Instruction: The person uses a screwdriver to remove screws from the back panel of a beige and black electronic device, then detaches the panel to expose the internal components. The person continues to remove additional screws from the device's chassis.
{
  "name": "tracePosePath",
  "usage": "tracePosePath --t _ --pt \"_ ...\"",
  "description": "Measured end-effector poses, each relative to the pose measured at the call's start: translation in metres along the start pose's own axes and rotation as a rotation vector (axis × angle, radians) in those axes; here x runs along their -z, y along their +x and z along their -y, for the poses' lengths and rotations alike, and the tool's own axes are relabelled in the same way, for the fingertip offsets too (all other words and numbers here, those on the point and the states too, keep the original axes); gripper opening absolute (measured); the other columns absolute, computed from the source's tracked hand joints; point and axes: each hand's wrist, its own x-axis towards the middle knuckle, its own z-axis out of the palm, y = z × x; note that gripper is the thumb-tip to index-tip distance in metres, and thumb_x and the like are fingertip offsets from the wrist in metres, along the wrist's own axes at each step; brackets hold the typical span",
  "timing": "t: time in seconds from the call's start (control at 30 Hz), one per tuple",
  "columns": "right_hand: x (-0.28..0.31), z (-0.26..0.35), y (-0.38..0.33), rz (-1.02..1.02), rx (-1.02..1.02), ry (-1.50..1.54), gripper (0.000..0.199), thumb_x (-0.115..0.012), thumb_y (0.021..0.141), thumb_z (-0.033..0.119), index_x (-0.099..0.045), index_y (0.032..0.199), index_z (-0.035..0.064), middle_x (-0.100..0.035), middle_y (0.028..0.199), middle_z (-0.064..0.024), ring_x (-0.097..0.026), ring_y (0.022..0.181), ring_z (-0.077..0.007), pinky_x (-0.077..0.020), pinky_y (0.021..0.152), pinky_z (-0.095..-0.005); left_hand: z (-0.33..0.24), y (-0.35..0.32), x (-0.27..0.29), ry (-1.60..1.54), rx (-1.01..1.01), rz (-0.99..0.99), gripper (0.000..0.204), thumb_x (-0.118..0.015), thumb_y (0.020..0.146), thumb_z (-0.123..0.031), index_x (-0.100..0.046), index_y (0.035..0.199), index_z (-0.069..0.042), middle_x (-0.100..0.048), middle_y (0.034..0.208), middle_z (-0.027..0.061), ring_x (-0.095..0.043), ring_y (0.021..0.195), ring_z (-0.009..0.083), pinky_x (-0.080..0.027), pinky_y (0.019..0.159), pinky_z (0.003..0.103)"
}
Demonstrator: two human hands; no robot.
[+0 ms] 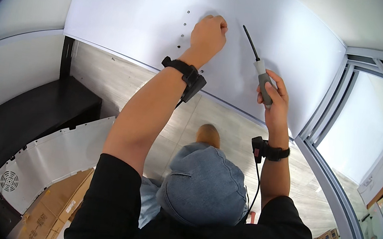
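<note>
My left hand is closed into a fist and pressed against a large white panel, just right of a short column of small holes; whether it pinches something small cannot be seen. My right hand grips a screwdriver by its grey handle. Its dark shaft points up and left over the panel, the tip clear of the surface. Both wrists wear black bands, and a thin cable hangs from the right one. My knee in blue denim and a bare foot show below the panel.
Pale wood-look floor lies under the panel. A black cabinet or bench stands at the left, with a silver metal sheet with a vent and cardboard boxes beside it. A glass partition with a grey frame runs along the right.
</note>
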Motion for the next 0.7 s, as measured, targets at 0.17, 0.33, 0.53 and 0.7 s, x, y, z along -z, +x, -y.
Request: tracePosePath --t 0.17,0.33,0.53,0.7 --pt "-0.005 -0.002 0.003 0.072 -0.003 -0.029 0.033 -0.057 0.088 0.013 -0.058 0.121 0.0087 -0.059 0.08 -0.0059 -0.051 0.067 -0.0118 -0.0418 0.059 -0.0257 0.007 0.001 0.015 -0.223 0.082 0.059 0.01 -0.066 0.082 -0.011 -0.067 0.088 -0.003 -0.067 0.08 0.0093 -0.063 0.068 0.0192 -0.049 0.062 0.03" --pt "-0.034 0.013 -0.004 0.256 0.056 -0.135 0.034 -0.057 0.087 0.012 -0.058 0.121 0.0079 -0.059 0.08 -0.0061 -0.049 0.062 -0.0107 -0.0402 0.058 -0.0236 0.019 -0.036 0.083 -0.902 0.464 0.05 0.014 -0.064 0.088 -0.014 -0.065 0.092 0.0 -0.066 0.084 0.0064 -0.062 0.073 0.014 -0.051 0.066 0.026" --pt "-0.115 0.022 -0.015 0.605 0.016 -0.381 0.035 -0.059 0.083 0.008 -0.061 0.118 0.0067 -0.06 0.081 -0.0046 -0.046 0.059 -0.0072 -0.0378 0.054 -0.0206 0.085 -0.133 0.168 -1.61 0.676 -0.192 0.012 -0.058 0.092 -0.011 -0.059 0.1 -0.001 -0.064 0.089 0.0068 -0.063 0.082 0.0157 -0.054 0.075 0.027" --pt "-0.194 0.01 -0.033 0.891 -0.009 -0.543 0.034 -0.061 0.081 0.009 -0.062 0.115 0.007 -0.06 0.082 -0.0028 -0.048 0.061 -0.006 -0.0378 0.054 -0.0207 0.132 -0.221 0.217 -1.716 0.644 -0.434 0.012 -0.056 0.094 -0.013 -0.06 0.098 -0.002 -0.064 0.088 0.0064 -0.063 0.082 0.0153 -0.054 0.077 0.027"
